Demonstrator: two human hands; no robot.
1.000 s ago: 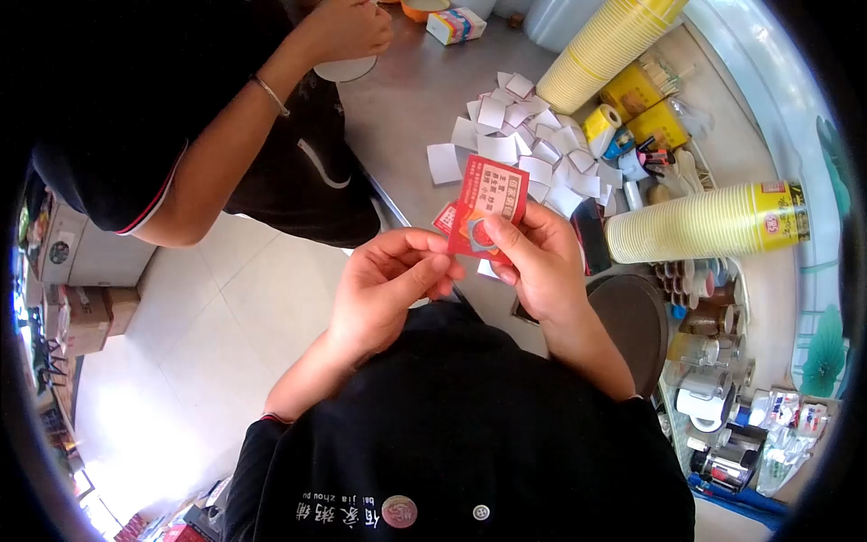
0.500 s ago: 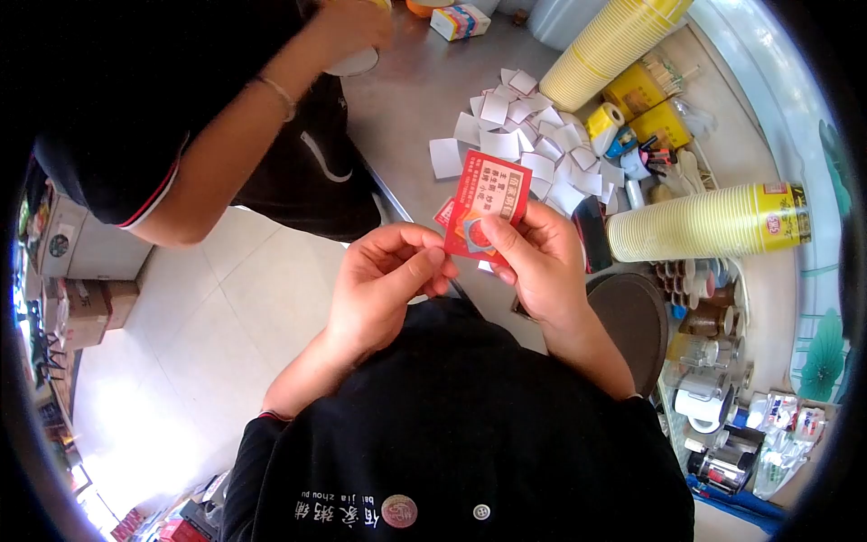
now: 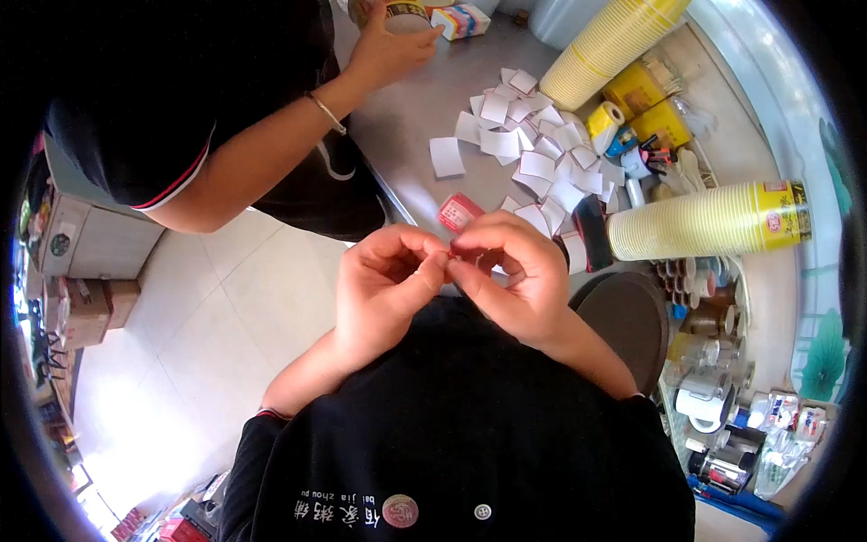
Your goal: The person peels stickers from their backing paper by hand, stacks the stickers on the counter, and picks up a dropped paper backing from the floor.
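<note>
My left hand (image 3: 384, 285) and my right hand (image 3: 515, 275) meet fingertip to fingertip in front of my chest. Both are pinched round something small and red, mostly hidden between the fingers, too small to name. Just beyond my right fingers, a red and white card or packet (image 3: 459, 212) lies near the edge of the metal table (image 3: 406, 117). Farther out on the table spreads a loose heap of small white cards (image 3: 533, 149), some with red edges. A single white card (image 3: 446, 157) lies at the near left of the heap.
A co-worker's arm (image 3: 298, 126) reaches in at upper left, the hand on a cup (image 3: 406, 16). Stacked yellow cups (image 3: 614, 50) stand behind the cards; another cup stack (image 3: 709, 221) lies at right. A round brown stool (image 3: 623, 330) is beside my right arm.
The red card is no longer in my right hand, whose fingers have come to my left fingertips. The co-worker's arm has moved right, its hand now beside the tissue box.
</note>
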